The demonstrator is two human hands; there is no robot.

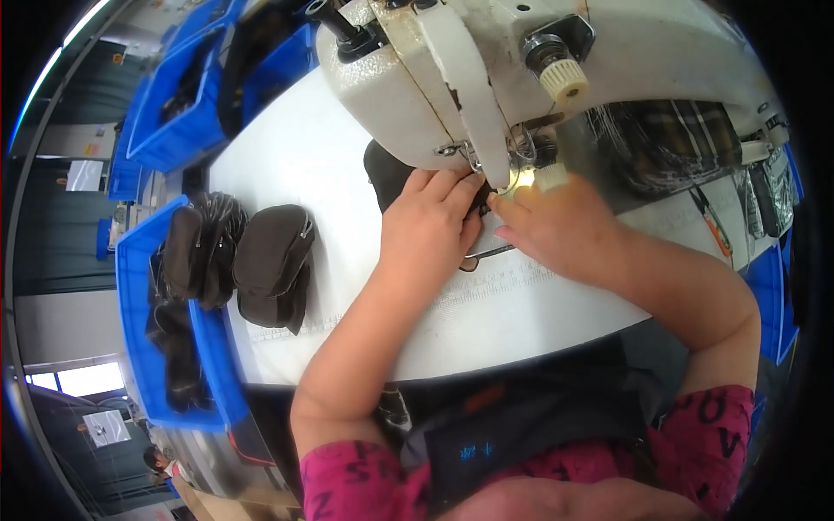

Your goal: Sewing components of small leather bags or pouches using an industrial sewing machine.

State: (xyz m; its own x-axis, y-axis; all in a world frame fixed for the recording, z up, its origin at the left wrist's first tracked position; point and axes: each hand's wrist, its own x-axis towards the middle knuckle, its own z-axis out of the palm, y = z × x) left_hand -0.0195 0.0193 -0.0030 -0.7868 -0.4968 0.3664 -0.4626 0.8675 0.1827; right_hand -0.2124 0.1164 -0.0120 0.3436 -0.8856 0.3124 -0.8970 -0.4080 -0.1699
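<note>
A dark brown fabric piece (387, 178) lies under the needle area of a white sewing machine (417, 95), whose small lamp glows beside the needle. My left hand (430, 217) presses on the fabric with its fingers close together, the thumb by the near edge. My right hand (560, 227) grips the fabric's right edge close to the presser foot, fingers curled and thumb near the index finger. Between the hands a small loop (469, 263) sticks out toward me. The fabric's middle is mostly hidden by my fingers and the machine head.
To the left, brown zipped pouches (273, 250) sit stacked on the white table (347, 260), beside a blue bin (208, 347) with more pouches. Orange-handled snips (714, 224) and a plastic-covered plaid bundle (669, 143) lie to the right. More blue bins (178, 130) stand at the far left.
</note>
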